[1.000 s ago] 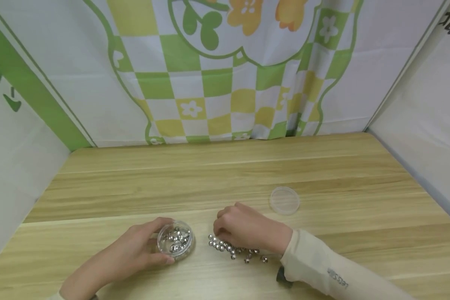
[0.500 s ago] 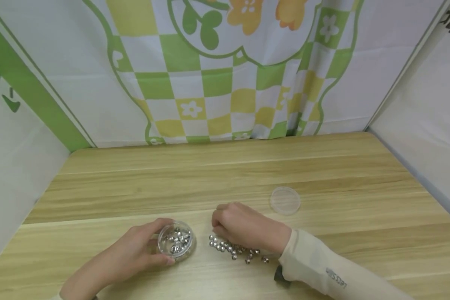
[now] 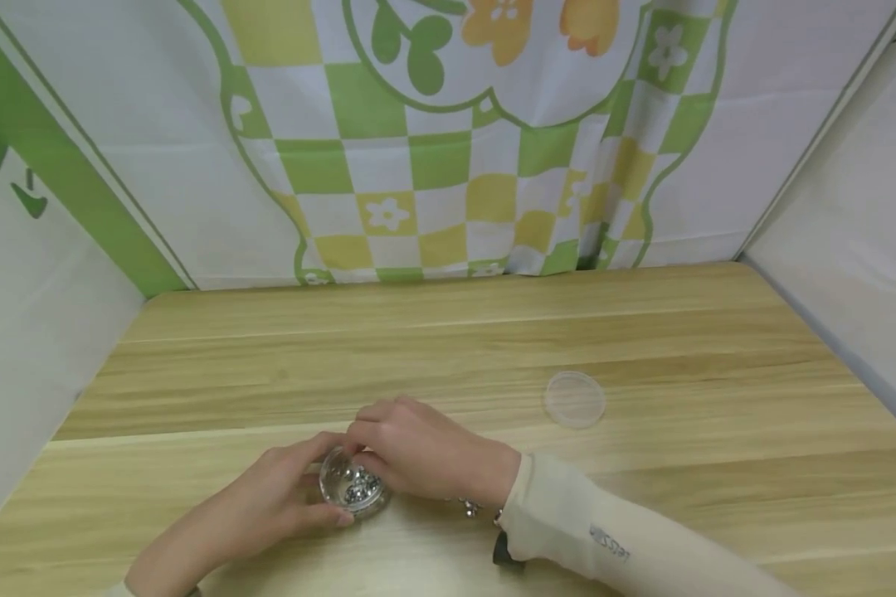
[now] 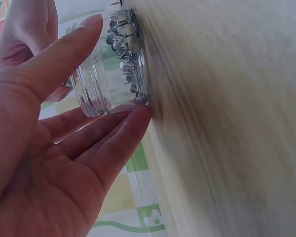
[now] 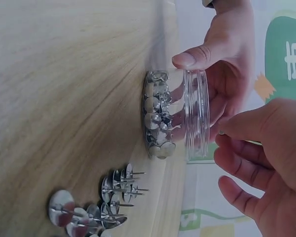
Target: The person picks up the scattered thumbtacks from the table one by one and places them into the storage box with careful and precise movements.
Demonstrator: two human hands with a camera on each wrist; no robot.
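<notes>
A clear round plastic jar [image 3: 333, 481] with several silvery thumbtacks [image 5: 155, 118] in its bottom sits on the wooden table. My left hand [image 3: 272, 502] grips the jar's side between thumb and fingers. Over the jar's mouth is my right hand [image 3: 418, 452], its thumb and index finger together. Between those fingertips, in the right wrist view, shows a tiny bit of a thumbtack [image 5: 221, 132]; the rest of it is hidden. A loose cluster of thumbtacks [image 5: 113, 192] lies beside the jar, many with pins sticking up; in the head view my right wrist mostly covers them.
A clear round lid [image 3: 575, 400] lies flat on the table [image 3: 433, 332] beyond my right hand. Patterned cloth [image 3: 440, 199] hangs along the table's back edge, with white cloth [image 3: 851, 191] at the right side.
My right hand has moved left from the loose thumbtacks to the jar's mouth, its fingertips holding a thumbtack. My left hand stays on the jar. The head view has shifted slightly.
</notes>
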